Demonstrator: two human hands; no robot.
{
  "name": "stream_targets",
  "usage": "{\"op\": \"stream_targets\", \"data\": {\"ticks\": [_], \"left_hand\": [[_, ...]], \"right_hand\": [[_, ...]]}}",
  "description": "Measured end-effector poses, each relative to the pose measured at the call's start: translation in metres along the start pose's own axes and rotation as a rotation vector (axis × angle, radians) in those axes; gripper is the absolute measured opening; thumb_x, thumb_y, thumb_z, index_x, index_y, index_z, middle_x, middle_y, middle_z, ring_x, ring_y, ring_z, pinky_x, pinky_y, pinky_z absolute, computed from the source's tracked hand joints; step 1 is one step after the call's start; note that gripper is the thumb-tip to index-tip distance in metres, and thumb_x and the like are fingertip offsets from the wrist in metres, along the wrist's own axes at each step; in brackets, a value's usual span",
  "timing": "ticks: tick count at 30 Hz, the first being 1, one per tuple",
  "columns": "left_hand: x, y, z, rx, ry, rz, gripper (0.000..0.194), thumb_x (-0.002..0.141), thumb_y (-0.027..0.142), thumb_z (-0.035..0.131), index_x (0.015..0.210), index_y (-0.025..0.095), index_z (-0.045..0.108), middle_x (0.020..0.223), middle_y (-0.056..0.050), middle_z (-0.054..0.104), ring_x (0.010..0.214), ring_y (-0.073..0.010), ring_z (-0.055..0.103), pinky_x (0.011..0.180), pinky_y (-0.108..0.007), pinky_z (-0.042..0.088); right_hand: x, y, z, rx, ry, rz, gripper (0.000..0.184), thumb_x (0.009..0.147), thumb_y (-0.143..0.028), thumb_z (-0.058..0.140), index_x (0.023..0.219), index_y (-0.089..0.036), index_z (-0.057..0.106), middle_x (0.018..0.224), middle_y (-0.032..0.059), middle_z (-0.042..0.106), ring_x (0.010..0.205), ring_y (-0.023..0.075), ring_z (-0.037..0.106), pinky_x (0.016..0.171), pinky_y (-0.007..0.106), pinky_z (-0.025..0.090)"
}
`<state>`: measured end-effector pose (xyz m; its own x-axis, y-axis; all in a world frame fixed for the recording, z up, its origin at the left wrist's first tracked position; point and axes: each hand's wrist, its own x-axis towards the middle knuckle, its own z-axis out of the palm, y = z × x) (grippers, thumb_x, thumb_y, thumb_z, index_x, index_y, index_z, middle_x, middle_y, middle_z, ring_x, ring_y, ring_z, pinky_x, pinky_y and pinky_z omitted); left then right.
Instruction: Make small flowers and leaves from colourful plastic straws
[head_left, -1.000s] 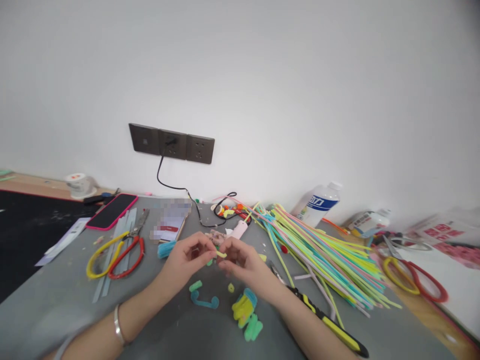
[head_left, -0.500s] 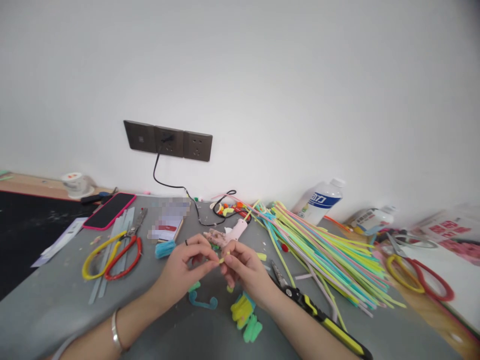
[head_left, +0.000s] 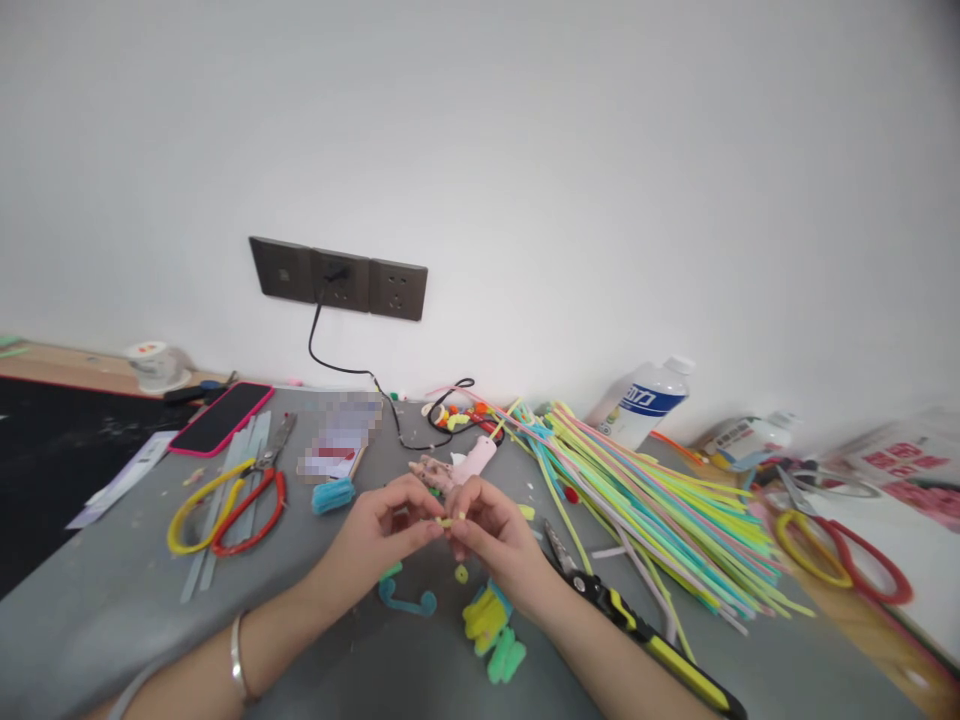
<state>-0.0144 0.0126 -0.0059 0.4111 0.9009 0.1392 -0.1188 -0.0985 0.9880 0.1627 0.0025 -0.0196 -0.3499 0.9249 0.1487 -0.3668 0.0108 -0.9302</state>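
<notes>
Between my two hands is a short yellow piece of pipe cleaner [head_left: 448,523]. My left hand [head_left: 390,522] pinches one end with thumb and forefinger. The other end is in the fingertips of my right hand [head_left: 491,535]. Below my hands lie a blue pipe cleaner with curled ends [head_left: 407,600], a small yellow coil [head_left: 461,574], and folded yellow [head_left: 485,620] and green bundles [head_left: 507,655]. A folded blue bundle [head_left: 333,495] rests left of my left hand. Behind my fingers lies a pink glue gun [head_left: 474,460], partly hidden.
Red-and-yellow scissors [head_left: 244,510] and a pink-edged phone [head_left: 223,418] lie left. A large pile of pipe cleaners [head_left: 660,500], black-and-yellow pliers [head_left: 622,612] and a white bottle [head_left: 645,405] are on the right. A black cord [head_left: 341,368] runs from the wall socket [head_left: 339,282].
My fingertips have shifted slightly on the yellow piece, which now lies more level between them. The small yellow coil below shows more fully. The rest stays in place.
</notes>
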Motion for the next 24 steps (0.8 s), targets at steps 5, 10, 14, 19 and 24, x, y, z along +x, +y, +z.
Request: {"op": "stream_targets", "data": {"ticks": [5,10,14,19,24], "left_hand": [[-0.001,0.005,0.008,-0.083,0.014,-0.109,0.029,0.076,0.042,0.073,0.068,0.015,0.065,0.072,0.0,0.059,0.071,-0.0155,0.052,0.067,-0.025,0.04],[-0.002,0.006,0.006,-0.065,-0.051,-0.133,0.03,0.082,0.043,0.067,0.071,0.016,0.064,0.073,0.0,0.057,0.071,-0.015,0.051,0.066,-0.024,0.039],[-0.001,0.009,-0.002,0.038,-0.165,-0.05,0.031,0.081,0.045,0.068,0.071,0.015,0.065,0.077,-0.001,0.053,0.073,-0.0153,0.049,0.066,-0.024,0.038],[0.002,0.013,-0.005,0.061,-0.146,-0.086,0.031,0.079,0.045,0.069,0.069,0.015,0.066,0.074,-0.001,0.054,0.07,-0.0151,0.048,0.064,-0.025,0.036],[0.0,0.012,0.004,-0.037,-0.012,-0.164,0.032,0.072,0.044,0.075,0.065,0.015,0.064,0.063,0.003,0.05,0.062,-0.0121,0.042,0.059,-0.023,0.032]], "right_hand": [[0.0,0.0,0.001,-0.042,-0.011,-0.024,0.028,0.076,-0.04,0.076,0.076,-0.02,0.056,0.075,-0.0024,0.052,0.053,0.0073,0.046,0.048,0.019,0.041],[-0.001,-0.002,0.0,-0.048,-0.029,-0.012,0.026,0.076,-0.038,0.076,0.075,-0.019,0.058,0.075,-0.0018,0.053,0.053,0.007,0.045,0.048,0.019,0.04],[-0.002,-0.007,0.003,-0.068,-0.077,0.031,0.027,0.076,-0.04,0.075,0.074,-0.019,0.059,0.074,-0.0016,0.053,0.055,0.0085,0.045,0.049,0.02,0.041],[-0.004,-0.005,0.001,-0.062,-0.084,0.067,0.029,0.078,-0.044,0.073,0.077,-0.019,0.058,0.073,-0.0021,0.053,0.052,0.0079,0.044,0.048,0.02,0.038],[-0.003,-0.002,-0.003,-0.096,-0.003,-0.086,0.022,0.083,-0.039,0.07,0.08,-0.02,0.059,0.077,-0.0004,0.054,0.059,0.0096,0.044,0.053,0.021,0.035]]}}
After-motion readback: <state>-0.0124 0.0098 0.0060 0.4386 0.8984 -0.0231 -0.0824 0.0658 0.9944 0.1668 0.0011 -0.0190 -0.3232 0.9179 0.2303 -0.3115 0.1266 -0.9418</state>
